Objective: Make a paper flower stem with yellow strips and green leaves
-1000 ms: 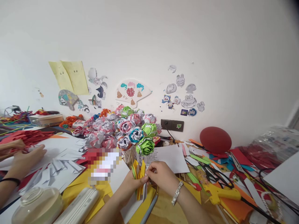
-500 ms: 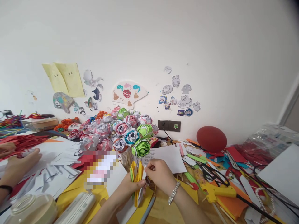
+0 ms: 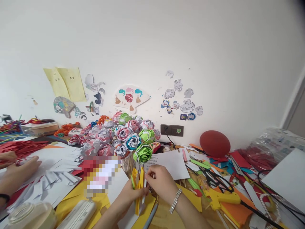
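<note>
My left hand (image 3: pixel 130 194) is closed around a bundle of folded paper strips (image 3: pixel 138 181), yellow with some green and white. The strips stand roughly upright, and their lower ends reach below my thumb. My right hand (image 3: pixel 159 180), with a bracelet at the wrist, pinches at the white edge on the bundle's right side; its fingertips partly hide what they grip. Just behind the bundle stands a bunch of folded paper flowers (image 3: pixel 143 152) in green, white, pink and blue. Yellow paper (image 3: pixel 149 208) lies beneath my hands.
At the left, another person's hand (image 3: pixel 23 168) is over red and white paper strips. A jar (image 3: pixel 32 216) and a white device (image 3: pixel 77 214) stand at front left. On the right lie a yellow glue gun (image 3: pixel 221 198), scissors (image 3: pixel 237 165) and a red balloon (image 3: pixel 214 143).
My view has shifted slightly. My right hand stays at the bundle's white edge, its fingers a little changed in place. My left hand keeps its hold on the strips.
</note>
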Available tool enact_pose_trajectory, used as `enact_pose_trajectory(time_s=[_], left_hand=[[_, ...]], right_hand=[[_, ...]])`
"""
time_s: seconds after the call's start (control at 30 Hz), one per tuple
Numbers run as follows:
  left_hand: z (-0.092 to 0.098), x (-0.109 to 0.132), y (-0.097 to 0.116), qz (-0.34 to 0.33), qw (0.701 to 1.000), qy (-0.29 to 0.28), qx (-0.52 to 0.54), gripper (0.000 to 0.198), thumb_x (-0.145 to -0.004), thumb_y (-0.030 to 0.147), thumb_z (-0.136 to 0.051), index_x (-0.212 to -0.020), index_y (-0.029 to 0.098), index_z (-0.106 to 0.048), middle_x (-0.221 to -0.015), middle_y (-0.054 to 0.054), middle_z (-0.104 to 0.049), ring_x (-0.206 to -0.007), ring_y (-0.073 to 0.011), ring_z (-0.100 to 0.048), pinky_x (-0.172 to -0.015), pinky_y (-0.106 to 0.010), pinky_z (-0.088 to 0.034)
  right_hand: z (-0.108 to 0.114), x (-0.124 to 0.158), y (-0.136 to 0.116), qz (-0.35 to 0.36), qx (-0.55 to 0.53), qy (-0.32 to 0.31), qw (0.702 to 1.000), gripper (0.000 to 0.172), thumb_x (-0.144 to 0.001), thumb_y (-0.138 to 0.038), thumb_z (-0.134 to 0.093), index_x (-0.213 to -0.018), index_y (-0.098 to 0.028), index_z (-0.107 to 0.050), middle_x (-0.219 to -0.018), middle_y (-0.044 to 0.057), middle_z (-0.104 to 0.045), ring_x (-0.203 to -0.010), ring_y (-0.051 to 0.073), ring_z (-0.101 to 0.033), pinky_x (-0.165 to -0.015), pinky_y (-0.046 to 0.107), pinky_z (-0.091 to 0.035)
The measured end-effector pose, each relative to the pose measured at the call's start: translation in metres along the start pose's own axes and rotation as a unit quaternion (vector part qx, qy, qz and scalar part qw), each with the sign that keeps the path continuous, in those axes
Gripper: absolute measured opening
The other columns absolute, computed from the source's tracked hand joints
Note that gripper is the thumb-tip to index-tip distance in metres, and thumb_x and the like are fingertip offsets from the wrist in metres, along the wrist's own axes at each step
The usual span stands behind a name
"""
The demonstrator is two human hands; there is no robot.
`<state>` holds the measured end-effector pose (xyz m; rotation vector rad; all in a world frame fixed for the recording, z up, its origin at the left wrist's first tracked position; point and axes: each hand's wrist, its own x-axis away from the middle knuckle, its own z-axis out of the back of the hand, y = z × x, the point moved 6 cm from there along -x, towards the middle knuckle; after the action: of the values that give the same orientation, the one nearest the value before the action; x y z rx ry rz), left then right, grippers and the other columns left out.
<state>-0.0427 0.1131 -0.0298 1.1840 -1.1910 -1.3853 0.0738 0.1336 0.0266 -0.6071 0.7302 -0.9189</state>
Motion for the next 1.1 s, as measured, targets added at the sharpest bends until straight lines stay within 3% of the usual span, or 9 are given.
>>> enact_pose_trajectory(time_s=[0.17,0.3,0.37,0.5,0.6,0.83,0.97,1.1], left_hand=[[0.007,-0.005,-0.001,-0.022,0.996,0.052,-0.064,0.028,-0.057,0.031,-0.074,-0.075,0.019,-0.057,-0.068,0.002,-0.058,-0.067,-0.0179,-0.053,-0.063,-0.027,-0.041],[0.006,-0.004,-0.003,-0.023,0.993,0.068,-0.094,0.023,-0.056,0.023,-0.071,-0.071,0.020,-0.054,-0.063,0.004,-0.056,-0.064,-0.0177,-0.052,-0.061,-0.027,-0.041],[0.004,-0.003,-0.003,-0.024,0.992,0.066,-0.102,0.023,-0.057,0.022,-0.069,-0.076,0.020,-0.055,-0.067,0.003,-0.059,-0.066,-0.0185,-0.053,-0.062,-0.027,-0.042],[0.002,-0.004,-0.001,-0.029,0.992,0.047,-0.111,0.027,-0.053,0.021,-0.069,-0.076,0.020,-0.054,-0.068,0.003,-0.060,-0.065,-0.0182,-0.054,-0.062,-0.027,-0.043],[0.002,-0.004,-0.002,-0.024,0.992,0.031,-0.117,0.025,-0.055,0.021,-0.068,-0.076,0.020,-0.054,-0.067,0.003,-0.059,-0.065,-0.0180,-0.054,-0.061,-0.027,-0.043],[-0.003,-0.002,-0.010,0.000,0.992,-0.023,-0.121,0.018,-0.057,0.020,-0.064,-0.072,0.020,-0.054,-0.061,0.004,-0.057,-0.059,-0.0165,-0.051,-0.058,-0.027,-0.041],[-0.008,0.000,-0.009,0.007,0.991,-0.053,-0.124,0.012,-0.057,0.020,-0.063,-0.067,0.020,-0.055,-0.062,0.003,-0.057,-0.061,-0.0164,-0.050,-0.060,-0.028,-0.041],[-0.012,0.004,-0.004,0.022,0.990,-0.055,-0.131,0.010,-0.056,0.016,-0.060,-0.064,0.019,-0.055,-0.059,0.004,-0.055,-0.059,-0.0159,-0.048,-0.058,-0.027,-0.039]], right_hand=[[0.002,0.004,-0.006,0.047,0.012,-0.062,0.997,0.008,-0.067,-0.012,-0.068,-0.071,-0.019,-0.067,-0.075,0.000,-0.065,-0.073,0.017,-0.056,-0.062,0.023,-0.036],[0.003,0.004,-0.003,0.048,-0.006,-0.086,0.995,0.032,-0.069,-0.018,-0.070,-0.101,-0.022,-0.065,-0.078,-0.002,-0.064,-0.066,0.015,-0.055,-0.057,0.022,-0.036],[0.000,0.003,-0.001,0.047,-0.021,-0.088,0.995,0.033,-0.074,-0.019,-0.066,-0.107,-0.023,-0.062,-0.077,-0.003,-0.063,-0.061,0.013,-0.053,-0.054,0.021,-0.035],[-0.009,0.002,-0.001,0.062,-0.042,-0.099,0.992,0.025,-0.070,-0.007,-0.065,-0.090,-0.022,-0.066,-0.069,-0.006,-0.058,-0.060,0.011,-0.051,-0.056,0.018,-0.036],[-0.009,0.001,-0.001,0.064,-0.051,-0.096,0.992,0.030,-0.069,-0.007,-0.065,-0.096,-0.022,-0.064,-0.068,-0.006,-0.056,-0.057,0.010,-0.049,-0.054,0.018,-0.035],[-0.004,0.003,-0.001,0.073,-0.062,-0.120,0.988,0.022,-0.073,-0.009,-0.063,-0.091,-0.021,-0.067,-0.074,-0.004,-0.062,-0.060,0.011,-0.055,-0.055,0.018,-0.039],[-0.004,0.002,0.001,0.073,-0.052,-0.113,0.989,0.021,-0.081,-0.014,-0.059,-0.098,-0.022,-0.067,-0.077,-0.003,-0.066,-0.064,0.012,-0.060,-0.058,0.019,-0.041],[-0.002,0.001,-0.002,0.087,-0.013,-0.094,0.992,0.009,-0.078,-0.015,-0.064,-0.078,-0.021,-0.071,-0.075,-0.001,-0.068,-0.072,0.015,-0.060,-0.063,0.022,-0.039]])
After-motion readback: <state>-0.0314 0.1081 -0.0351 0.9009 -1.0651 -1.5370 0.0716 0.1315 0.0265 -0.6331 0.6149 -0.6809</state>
